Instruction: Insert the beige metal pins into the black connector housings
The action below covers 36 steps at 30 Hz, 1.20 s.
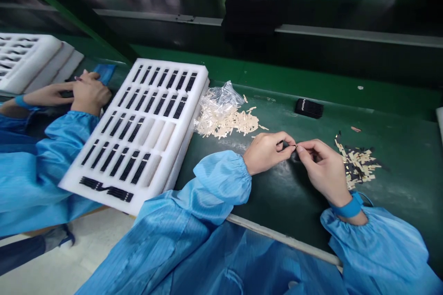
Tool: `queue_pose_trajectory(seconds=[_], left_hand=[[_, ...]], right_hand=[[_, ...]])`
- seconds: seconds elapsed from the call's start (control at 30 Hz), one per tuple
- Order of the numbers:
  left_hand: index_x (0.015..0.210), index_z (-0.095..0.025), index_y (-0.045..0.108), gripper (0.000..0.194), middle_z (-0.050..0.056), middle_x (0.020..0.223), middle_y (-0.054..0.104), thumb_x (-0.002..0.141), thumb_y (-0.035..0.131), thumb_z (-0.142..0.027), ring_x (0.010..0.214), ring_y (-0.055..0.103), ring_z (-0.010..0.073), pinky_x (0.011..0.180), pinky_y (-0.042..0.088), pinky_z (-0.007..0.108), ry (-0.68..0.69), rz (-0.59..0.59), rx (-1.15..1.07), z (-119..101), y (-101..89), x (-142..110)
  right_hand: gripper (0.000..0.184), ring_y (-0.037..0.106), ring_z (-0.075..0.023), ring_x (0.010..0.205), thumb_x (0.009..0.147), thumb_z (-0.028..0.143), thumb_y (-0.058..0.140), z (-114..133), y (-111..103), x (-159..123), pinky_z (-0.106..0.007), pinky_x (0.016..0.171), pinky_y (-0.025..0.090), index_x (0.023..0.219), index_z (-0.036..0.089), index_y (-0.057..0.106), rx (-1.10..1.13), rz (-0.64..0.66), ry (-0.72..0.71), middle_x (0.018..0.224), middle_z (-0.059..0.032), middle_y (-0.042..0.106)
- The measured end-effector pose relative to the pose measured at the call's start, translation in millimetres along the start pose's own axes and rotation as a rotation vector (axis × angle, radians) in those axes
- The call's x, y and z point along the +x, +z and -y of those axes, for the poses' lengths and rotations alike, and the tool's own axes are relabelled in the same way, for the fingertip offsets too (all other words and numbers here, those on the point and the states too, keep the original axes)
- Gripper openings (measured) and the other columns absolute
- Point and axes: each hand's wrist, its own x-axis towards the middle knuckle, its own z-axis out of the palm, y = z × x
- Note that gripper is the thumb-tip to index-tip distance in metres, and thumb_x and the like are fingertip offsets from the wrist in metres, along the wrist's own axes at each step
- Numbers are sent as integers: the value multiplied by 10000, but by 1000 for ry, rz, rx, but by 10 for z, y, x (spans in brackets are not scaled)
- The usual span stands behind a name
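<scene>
We have both hands at close fingertip work over the bench [270, 205]. Our left hand [265, 153] pinches thumb against forefinger, and our right hand [323, 168] does the same, so both sets of fingers stand narrow, tips almost meeting on one small dark part [296, 146]. That part sits right between the two pinches, mostly covered by them; its shape, and any strip on it, we cannot make out.

We judge the step in hand to be a delicate one on this single part, with one hand steadying while the other works its end; whether we are peeling or fitting, we cannot tell. The next move, as we judge it, calls for a light, firm pinch from the left fingers and a small, controlled motion from the right, with nothing bent.

Just right of our right fingers lie the scraps [360, 166], pale pieces mixed with dark ones. Beyond our fingertips stands a black stack [309, 108]. Beyond and left of our left fingers, pale strips [242, 122] spread beside a clear bag [221, 97]. Farther left, well apart from our fingers, is the white tray [201, 78], with black pieces [138, 166] in its slots.
</scene>
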Motion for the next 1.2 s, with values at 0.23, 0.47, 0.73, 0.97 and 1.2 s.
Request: queue_pose_trajectory(seconds=[0.23, 0.47, 0.73, 0.97, 1.2], left_hand=[[913, -182, 705, 210, -92, 554, 391, 851, 666, -379, 549, 357, 82, 579, 308, 250, -126, 20, -177, -9, -26, 41], [910, -181, 710, 200, -86, 557, 394, 849, 671, -368, 558, 352, 85, 582, 308, 253, -141, 31, -181, -6, -12, 30], [871, -157, 673, 274, -82, 586, 349, 835, 732, -422, 551, 310, 68, 553, 250, 245, -226, -195, -546, 15, -124, 137], [893, -154, 658, 353, -90, 579, 347, 805, 776, -475, 514, 287, 44, 511, 218, 230, -224, -284, -761, -58, -190, 124], [914, -157, 648, 323, -98, 553, 356, 818, 767, -441, 469, 285, 36, 474, 224, 222, -225, -311, -797, -86, -213, 124]], right_hand=[[156, 615, -157, 707, 977, 334, 656, -7, -10, 6, -281, 621, 452, 939, 204, 735, 58, 10, 20, 848, -31, 703], [158, 564, -143, 635, 974, 307, 637, 9, 23, 8, -279, 569, 426, 894, 196, 715, -29, -22, -33, 807, -26, 676], [192, 616, -163, 650, 938, 375, 675, -84, 12, 42, -287, 581, 475, 926, 191, 728, 24, -237, 106, 819, -44, 713], [140, 568, -153, 638, 976, 229, 599, -24, 272, 164, -307, 622, 459, 958, 189, 733, -257, -162, -196, 811, -23, 673], [133, 662, -238, 877, 1000, 297, 645, -22, 377, 108, -380, 814, 549, 942, 182, 675, -371, -75, -385, 913, -74, 697]])
